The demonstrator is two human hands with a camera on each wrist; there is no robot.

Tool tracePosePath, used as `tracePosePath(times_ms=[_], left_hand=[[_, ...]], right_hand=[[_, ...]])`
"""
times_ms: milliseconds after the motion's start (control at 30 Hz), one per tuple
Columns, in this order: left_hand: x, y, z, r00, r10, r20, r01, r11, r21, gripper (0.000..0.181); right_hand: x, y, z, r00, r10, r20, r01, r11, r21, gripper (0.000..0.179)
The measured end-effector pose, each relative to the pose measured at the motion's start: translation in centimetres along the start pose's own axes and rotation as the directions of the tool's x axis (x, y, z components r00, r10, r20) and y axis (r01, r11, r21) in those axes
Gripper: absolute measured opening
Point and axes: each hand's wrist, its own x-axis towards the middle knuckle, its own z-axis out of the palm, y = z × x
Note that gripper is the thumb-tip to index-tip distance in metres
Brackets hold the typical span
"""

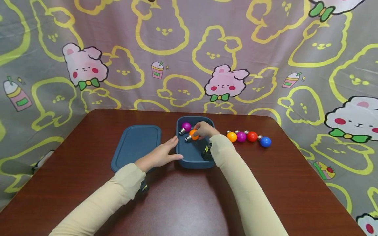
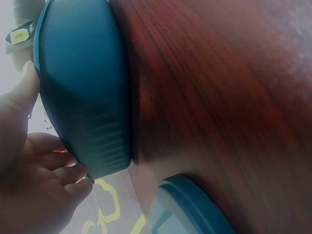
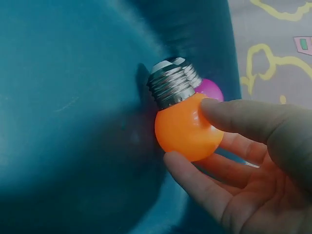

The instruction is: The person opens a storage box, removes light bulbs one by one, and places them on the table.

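Inside the blue-grey plastic box (image 1: 195, 165), my right hand (image 1: 204, 129) pinches an orange light bulb (image 3: 187, 129) by its round glass, thumb on one side and fingers on the other. The bulb's silver screw base points away from the palm. A purple light bulb (image 1: 186, 127) lies in the far left corner of the box, partly hidden behind the orange one in the right wrist view. My left hand (image 1: 164, 151) rests at the box's left rim, thumb and fingers spread along it in the left wrist view (image 2: 44, 180).
Left of the box lies its flat blue-grey lid (image 1: 138, 144). To the right, a row of bulbs sits on the brown table (image 1: 183, 200): yellow-orange (image 1: 231, 137), purple (image 1: 241, 136), red (image 1: 252, 136) and blue (image 1: 265, 142). A patterned curtain (image 1: 177, 88) hangs behind the table.
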Motion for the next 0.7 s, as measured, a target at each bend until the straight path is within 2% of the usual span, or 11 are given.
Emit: tracePosePath(times_ms=[167,467,700], left_hand=[[0.1,0.0,0.0,1.000,0.002,0.004,-0.002,1.000,-0.004,0.080],[0.1,-0.1,0.1,1.000,0.002,-0.001,-0.002,1.000,0.007,0.080],[0.0,-0.2,0.2,1.000,0.022,-0.010,-0.022,1.000,0.003,0.079]], right_hand=[[-1.0,-0.5,-1.0,0.999,-0.049,-0.013,0.050,0.998,0.047,0.034],[-3.5,-1.4,-4.4,0.991,-0.117,-0.065,0.125,0.983,0.137,0.039],[-5.8,-0.5,-6.4,0.984,-0.126,-0.123,0.146,0.974,0.173,0.038]])
